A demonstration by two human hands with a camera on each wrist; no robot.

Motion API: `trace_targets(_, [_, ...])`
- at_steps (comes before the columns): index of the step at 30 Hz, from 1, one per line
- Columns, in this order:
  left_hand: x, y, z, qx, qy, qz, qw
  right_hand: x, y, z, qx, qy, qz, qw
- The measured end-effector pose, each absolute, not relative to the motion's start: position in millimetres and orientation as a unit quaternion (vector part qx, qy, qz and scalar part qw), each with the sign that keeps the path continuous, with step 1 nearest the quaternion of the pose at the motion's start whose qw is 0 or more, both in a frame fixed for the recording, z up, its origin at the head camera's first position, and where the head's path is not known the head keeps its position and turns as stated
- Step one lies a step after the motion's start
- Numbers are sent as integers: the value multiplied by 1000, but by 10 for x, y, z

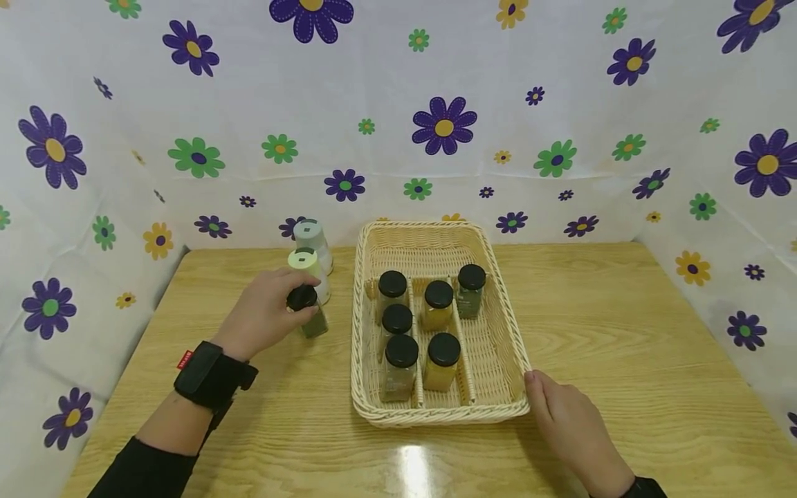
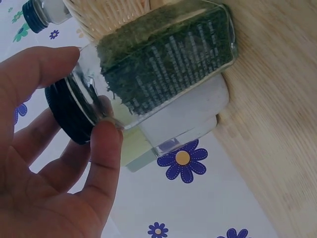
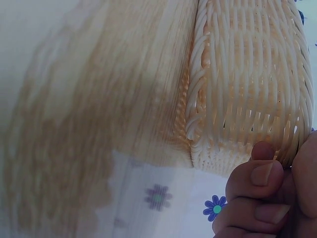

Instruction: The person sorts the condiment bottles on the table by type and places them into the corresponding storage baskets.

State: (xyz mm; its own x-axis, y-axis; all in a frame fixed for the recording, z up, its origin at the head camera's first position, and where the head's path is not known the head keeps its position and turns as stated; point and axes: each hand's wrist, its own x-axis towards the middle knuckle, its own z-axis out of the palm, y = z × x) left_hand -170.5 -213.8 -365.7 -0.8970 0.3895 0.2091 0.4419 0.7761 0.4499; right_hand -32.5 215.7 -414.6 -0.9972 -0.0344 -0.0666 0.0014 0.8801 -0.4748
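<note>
My left hand (image 1: 266, 312) pinches a glass spice jar (image 2: 163, 59) by its black lid, thumb and fingertips around it. Dried green herbs fill the jar, and white print runs along its side. It is left of a wicker basket (image 1: 438, 417), beside a yellow-lidded shaker (image 1: 305, 261). At the basket's near right corner, my right hand (image 1: 569, 422) grips the rim, with the thumb up top and fingers curled by the outer wall. Inside the basket, several black-lidded jars stand upright: greyish ones (image 1: 400, 373) in the left compartment, yellow ones (image 1: 441, 370) in the middle, a green herb jar (image 1: 470, 294) on the right.
Behind the yellow-lidded shaker is a white-lidded one (image 1: 309, 235). The basket's undivided back section (image 1: 429, 259) lies beyond the dividers. The wooden table (image 1: 610, 304) ends at a flowered cloth (image 1: 386, 97) that hangs at the back and sides.
</note>
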Motion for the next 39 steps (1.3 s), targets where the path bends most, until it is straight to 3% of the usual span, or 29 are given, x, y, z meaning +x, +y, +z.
trace_targets(12, [-1649,-2121,-3619,-225,-939,-253,52,-294,2157,-4167,-4,968,-249,44])
trace_targets(39, [-1592,-1905,-3053,-275,-920,-260,100,-308,2152,-4170,-16,969,-245,13])
